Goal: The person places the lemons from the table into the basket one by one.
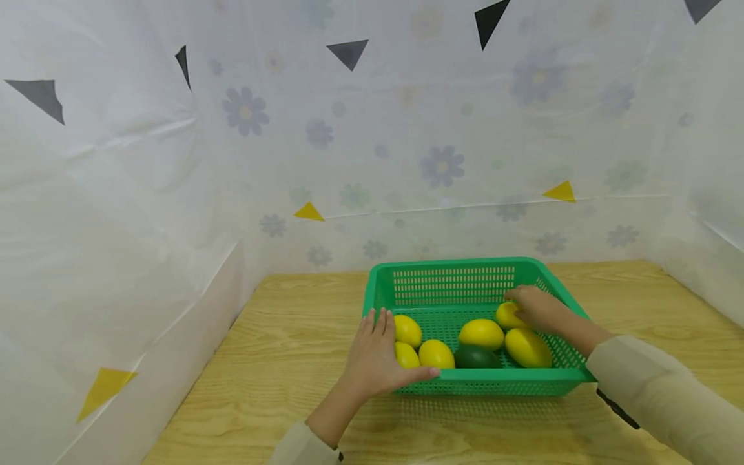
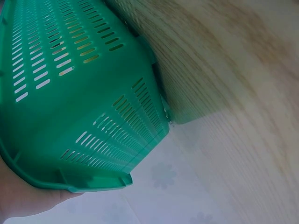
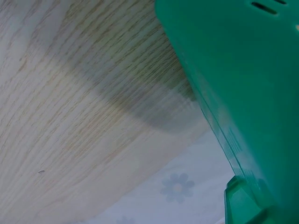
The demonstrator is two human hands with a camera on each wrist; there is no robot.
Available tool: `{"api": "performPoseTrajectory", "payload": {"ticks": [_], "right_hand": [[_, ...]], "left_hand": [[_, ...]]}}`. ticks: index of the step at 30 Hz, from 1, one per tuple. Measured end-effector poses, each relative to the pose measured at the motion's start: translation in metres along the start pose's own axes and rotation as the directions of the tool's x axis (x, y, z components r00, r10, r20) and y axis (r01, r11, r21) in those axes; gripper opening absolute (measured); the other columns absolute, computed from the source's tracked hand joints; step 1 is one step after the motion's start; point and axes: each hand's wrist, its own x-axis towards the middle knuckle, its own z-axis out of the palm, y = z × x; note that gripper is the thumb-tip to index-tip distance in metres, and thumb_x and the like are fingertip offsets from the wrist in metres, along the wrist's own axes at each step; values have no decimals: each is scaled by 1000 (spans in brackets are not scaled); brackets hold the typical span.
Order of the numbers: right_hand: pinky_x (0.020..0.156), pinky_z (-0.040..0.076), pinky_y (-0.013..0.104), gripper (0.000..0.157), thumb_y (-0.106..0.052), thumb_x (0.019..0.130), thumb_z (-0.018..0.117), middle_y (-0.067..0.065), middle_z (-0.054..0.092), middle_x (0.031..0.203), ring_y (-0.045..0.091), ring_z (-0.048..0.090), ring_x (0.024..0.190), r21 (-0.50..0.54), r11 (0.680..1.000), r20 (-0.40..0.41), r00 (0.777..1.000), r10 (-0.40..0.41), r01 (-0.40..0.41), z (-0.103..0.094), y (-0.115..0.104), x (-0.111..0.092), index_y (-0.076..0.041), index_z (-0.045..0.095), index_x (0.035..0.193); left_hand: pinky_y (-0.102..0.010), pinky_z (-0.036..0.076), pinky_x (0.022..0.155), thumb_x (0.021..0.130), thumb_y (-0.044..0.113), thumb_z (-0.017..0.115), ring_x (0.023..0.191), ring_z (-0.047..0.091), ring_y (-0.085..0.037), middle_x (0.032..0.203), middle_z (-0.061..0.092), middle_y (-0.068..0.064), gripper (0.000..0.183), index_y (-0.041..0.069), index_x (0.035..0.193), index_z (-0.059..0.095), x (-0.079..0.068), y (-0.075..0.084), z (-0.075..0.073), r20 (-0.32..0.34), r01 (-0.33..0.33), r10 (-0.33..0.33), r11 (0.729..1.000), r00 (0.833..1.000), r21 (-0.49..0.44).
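A green plastic basket (image 1: 465,374) with slotted walls stands on the table and holds several yellow lemons (image 1: 481,334) and one dark green oval fruit (image 1: 476,356). My left hand (image 1: 376,361) rests on its near left corner, fingers straight over the left rim and thumb stretched along the front rim. From the right, my right hand (image 1: 539,309) reaches over the rim and grips a lemon (image 1: 507,316) at the right end, fingers bent over its far side. Another lemon (image 1: 527,349) lies just in front of that one. Basket walls (image 2: 51,102) fill much of both wrist views; the right hand is hidden in its own.
The wood-grain table (image 1: 290,336) extends to both sides of the basket. Pale sheeting with printed flowers (image 1: 442,166) hangs behind it, and white sheeting (image 1: 116,245) closes off the left side. Dark and yellow triangles (image 1: 309,212) mark the sheets.
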Motion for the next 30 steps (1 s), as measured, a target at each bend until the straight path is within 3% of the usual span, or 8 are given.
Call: {"api": "performPoseTrajectory", "payload": {"ticks": [15, 24, 30], "right_hand": [[82, 50, 53, 30, -2, 82, 65, 29, 62, 107, 46, 57, 101, 38, 999, -62, 998, 14, -12, -7, 2, -6, 12, 61, 109], [87, 44, 60, 44, -14, 89, 61, 36, 52, 121, 52, 48, 111, 97, 994, -98, 993, 69, -60, -25, 15, -15, 15, 51, 121], [87, 43, 62, 47, -17, 90, 60, 36, 52, 122, 51, 49, 110, 106, 994, -193, 980, 47, -26, -32, 14, -27, 14, 49, 124]], "left_hand": [[-45, 17, 117, 71, 81, 46, 142, 15, -38, 151, 23, -20, 115, -2, 146, 22, 0, -1, 1, -3, -6, 6, 1000, 1000, 3], [-45, 17, 117, 71, 80, 48, 142, 15, -36, 152, 22, -20, 114, -2, 146, 22, 1, 1, 0, 1, -3, 3, 1000, 1000, 13], [-45, 17, 117, 71, 79, 49, 142, 15, -37, 151, 23, -20, 114, -3, 145, 22, 0, 1, 0, 3, 3, -3, 1000, 1000, 13]]}}
